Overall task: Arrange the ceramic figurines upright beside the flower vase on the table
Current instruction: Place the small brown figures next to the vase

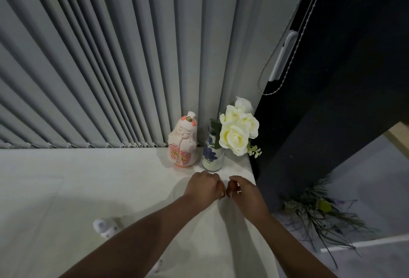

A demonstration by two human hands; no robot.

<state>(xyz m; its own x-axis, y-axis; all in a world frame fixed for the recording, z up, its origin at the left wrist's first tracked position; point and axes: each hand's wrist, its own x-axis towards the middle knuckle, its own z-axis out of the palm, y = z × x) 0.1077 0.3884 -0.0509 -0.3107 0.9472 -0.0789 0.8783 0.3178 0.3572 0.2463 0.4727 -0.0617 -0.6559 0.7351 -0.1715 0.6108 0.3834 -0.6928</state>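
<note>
Pink figurine [182,144] stands upright at the back of the white bench [66,189], just left of the blue-flowered vase [212,156] holding cream roses [238,129]. Second figurine [106,227], white, spotted, lies near the front, partly under my left forearm. My left hand [203,189] and right hand [242,191] sit close together before the vase, fingers curled, each grip loosely closed on nothing I can see.

Bare forearms; left hand [204,187], right hand [243,191] unadorned.
</note>
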